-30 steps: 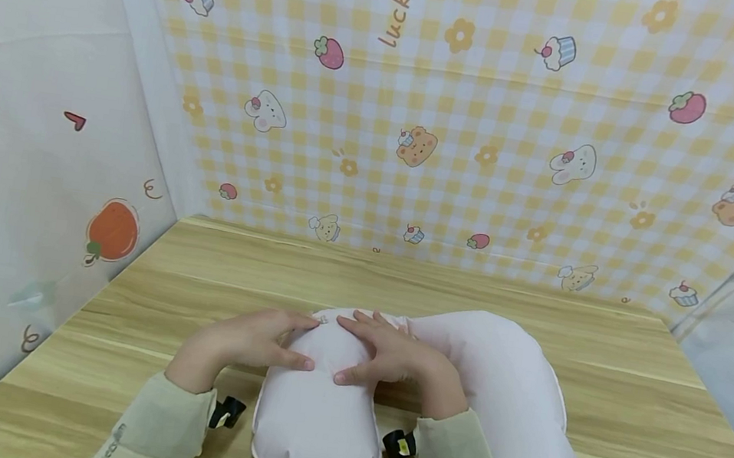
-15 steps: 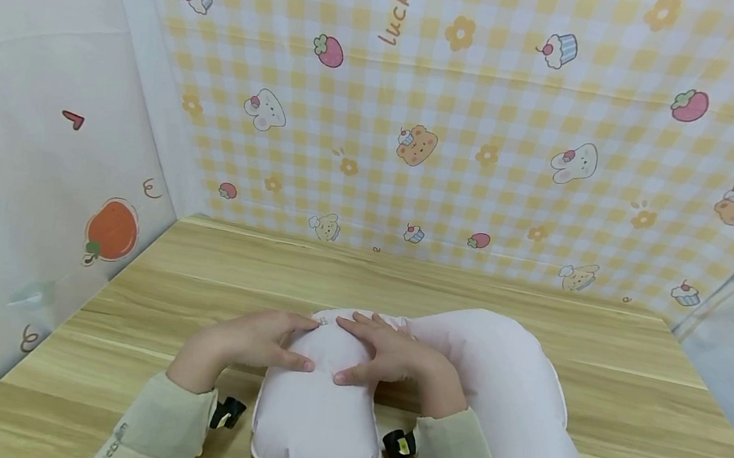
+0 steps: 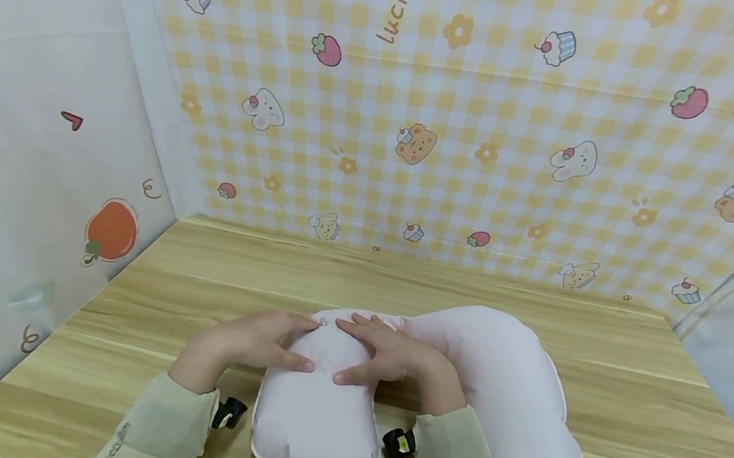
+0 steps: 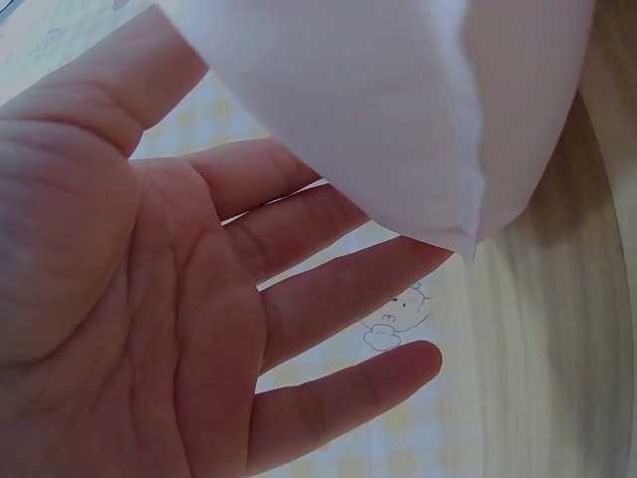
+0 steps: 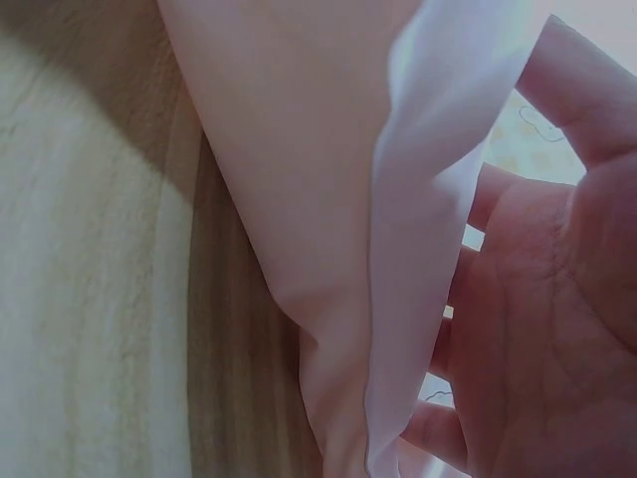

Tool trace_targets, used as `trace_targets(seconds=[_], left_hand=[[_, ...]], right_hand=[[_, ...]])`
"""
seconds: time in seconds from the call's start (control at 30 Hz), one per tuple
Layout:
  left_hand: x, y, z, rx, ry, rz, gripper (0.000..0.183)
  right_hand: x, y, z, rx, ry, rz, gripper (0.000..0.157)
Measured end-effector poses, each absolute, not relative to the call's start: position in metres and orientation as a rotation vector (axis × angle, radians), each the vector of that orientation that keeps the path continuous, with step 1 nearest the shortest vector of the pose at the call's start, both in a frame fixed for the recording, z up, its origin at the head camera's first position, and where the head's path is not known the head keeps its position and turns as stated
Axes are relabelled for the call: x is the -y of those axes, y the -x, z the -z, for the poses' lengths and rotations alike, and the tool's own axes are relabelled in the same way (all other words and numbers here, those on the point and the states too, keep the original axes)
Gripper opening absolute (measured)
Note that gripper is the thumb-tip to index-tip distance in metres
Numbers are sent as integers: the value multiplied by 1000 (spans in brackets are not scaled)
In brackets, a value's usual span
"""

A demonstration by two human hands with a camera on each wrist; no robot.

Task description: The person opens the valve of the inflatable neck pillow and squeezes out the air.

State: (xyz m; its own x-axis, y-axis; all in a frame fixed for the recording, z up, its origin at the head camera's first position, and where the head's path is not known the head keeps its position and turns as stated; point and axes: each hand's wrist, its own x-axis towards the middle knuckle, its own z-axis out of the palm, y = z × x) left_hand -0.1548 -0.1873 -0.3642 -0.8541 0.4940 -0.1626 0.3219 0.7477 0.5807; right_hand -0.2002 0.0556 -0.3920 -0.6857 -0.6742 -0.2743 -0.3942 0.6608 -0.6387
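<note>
In the head view, the worktop (image 3: pixel 94 348) offers passage at lower left, while the pink cushion (image 3: pixel 316 423) blocks lower centre and the checked backdrop (image 3: pixel 349 103) the top.

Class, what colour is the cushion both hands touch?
The cushion is pale pink, best seen in the head view.

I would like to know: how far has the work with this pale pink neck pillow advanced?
Looks done: the neck pillow lies in a U on the wood-grain tabletop and looks plump. In hand: the left grip and right grip rest with spread fingers on its left lobe. Left: probably taking both away, since they are on it now; whether more handling is needed, I cannot tell.
</note>
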Motion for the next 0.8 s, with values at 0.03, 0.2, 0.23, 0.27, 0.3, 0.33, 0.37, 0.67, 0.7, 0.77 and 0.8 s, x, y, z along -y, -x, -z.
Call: trace_targets(seconds=[0.03, 0.2, 0.23, 0.27, 0.3, 0.33, 0.37, 0.67, 0.7, 0.77, 0.8], left_hand=[[187, 155, 365, -2641, -635, -797, 64], [186, 155, 364, -2642, -659, -786, 63], [186, 155, 364, -2645, -662, -778, 63], [186, 154, 364, -2648, -668, -768, 63], [186, 155, 364, -2649, -665, -767, 63], [186, 155, 364, -2651, -660, -764, 63], [186, 155, 365, -2651, -657, -764, 63], [184, 156, 366, -2649, -630, -754, 63], [184, 156, 366, -2647, -625, -757, 63], [184, 155, 365, -2649, -621, -753, 63], [184, 154, 365, -2650, -625, -749, 63]], right_hand=[[-56, 200, 392, -2377, 828, 754, 83], [-55, 200, 393, -2359, 824, 766, 83], [-55, 200, 393, -2355, 824, 768, 83], [-55, 200, 393, -2352, 824, 768, 83], [-55, 201, 393, -2350, 822, 772, 83], [-55, 201, 394, -2348, 821, 773, 83], [-55, 201, 394, -2345, 819, 776, 83], [-56, 203, 396, -2328, 806, 788, 83], [-56, 203, 396, -2327, 808, 789, 83], [-56, 203, 397, -2322, 806, 792, 83], [-56, 202, 397, -2321, 806, 794, 83]])
